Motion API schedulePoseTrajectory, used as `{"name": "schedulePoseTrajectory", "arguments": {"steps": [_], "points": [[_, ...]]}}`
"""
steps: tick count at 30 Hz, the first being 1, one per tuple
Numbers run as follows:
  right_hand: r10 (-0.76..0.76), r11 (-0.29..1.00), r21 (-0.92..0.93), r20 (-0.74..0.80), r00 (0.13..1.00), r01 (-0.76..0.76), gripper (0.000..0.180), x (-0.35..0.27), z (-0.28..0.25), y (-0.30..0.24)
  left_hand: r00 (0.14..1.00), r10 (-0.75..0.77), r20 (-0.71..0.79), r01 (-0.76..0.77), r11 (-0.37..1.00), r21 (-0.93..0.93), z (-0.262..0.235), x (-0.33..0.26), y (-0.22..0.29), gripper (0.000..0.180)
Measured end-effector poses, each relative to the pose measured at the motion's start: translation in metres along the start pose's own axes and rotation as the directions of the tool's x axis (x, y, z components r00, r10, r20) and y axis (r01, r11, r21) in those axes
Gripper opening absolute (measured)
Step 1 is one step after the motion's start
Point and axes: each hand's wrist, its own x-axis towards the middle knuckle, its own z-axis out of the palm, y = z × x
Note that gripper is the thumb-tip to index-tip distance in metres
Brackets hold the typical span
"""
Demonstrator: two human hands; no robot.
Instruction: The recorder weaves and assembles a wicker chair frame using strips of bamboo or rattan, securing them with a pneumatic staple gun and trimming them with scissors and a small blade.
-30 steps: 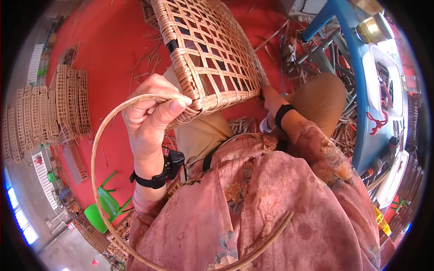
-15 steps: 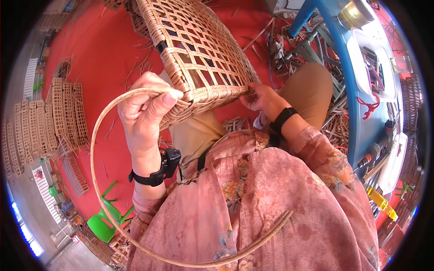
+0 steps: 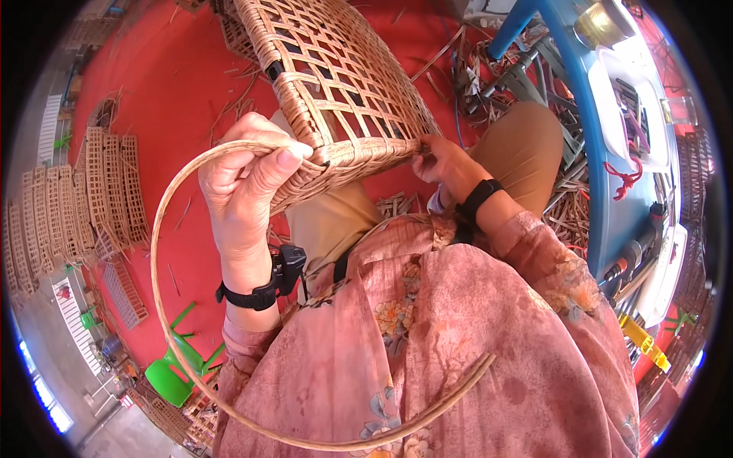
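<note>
A brown woven panel (image 3: 347,84) with an open lattice and a thick wrapped rim leans over my lap, its near corner toward me. At that corner my left hand (image 3: 248,172) pinches a long tan weaving strand (image 3: 156,252) between thumb and fingers. From there the strand arcs out to the left, and its loose end lies across my shirt. My right hand (image 3: 441,162) grips the panel's right lower edge, the fingers partly hidden behind it. Each wrist carries a black strap.
A blue table (image 3: 615,221) on the right holds a white tray (image 3: 630,114) of tools and a yellow cutter (image 3: 645,343). Cut strips (image 3: 569,217) litter the floor beneath it. Stacked woven panels (image 3: 84,195) and a green chair (image 3: 174,378) stand to the left.
My left hand has shifted slightly upward at the panel's corner, with the strand still pinched. The right hand keeps its hold with hardly any movement.
</note>
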Motion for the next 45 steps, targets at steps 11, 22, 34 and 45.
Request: {"name": "schedulePoseTrajectory", "arguments": {"steps": [11, 22, 34, 45], "points": [[-0.138, 0.984, -0.102, 0.087, 0.987, 0.146, 0.024, -0.057, 0.034, 0.029, 1.000, 0.005, -0.011, -0.005, 1.000, 0.010, 0.002, 0.001, 0.002, 0.011], [-0.091, 0.926, -0.366, 0.016, 0.996, 0.091, 0.028, -0.062, 0.040, 0.016, 1.000, 0.018, 0.003, -0.018, 1.000, -0.018, 0.001, -0.001, -0.001, 0.009], [-0.760, -0.442, -0.678, 0.630, 0.156, 0.587, 0.046, -0.116, 0.020, 0.075, 0.991, 0.136, -0.004, -0.135, 0.990, 0.036, 0.006, 0.001, -0.003, 0.007], [-0.607, -0.769, -0.520, 0.776, -0.169, 0.372, 0.049, -0.125, 0.011, 0.055, 0.999, 0.019, 0.031, -0.023, 0.989, 0.143, 0.067, 0.042, 0.006, 0.007]]}}
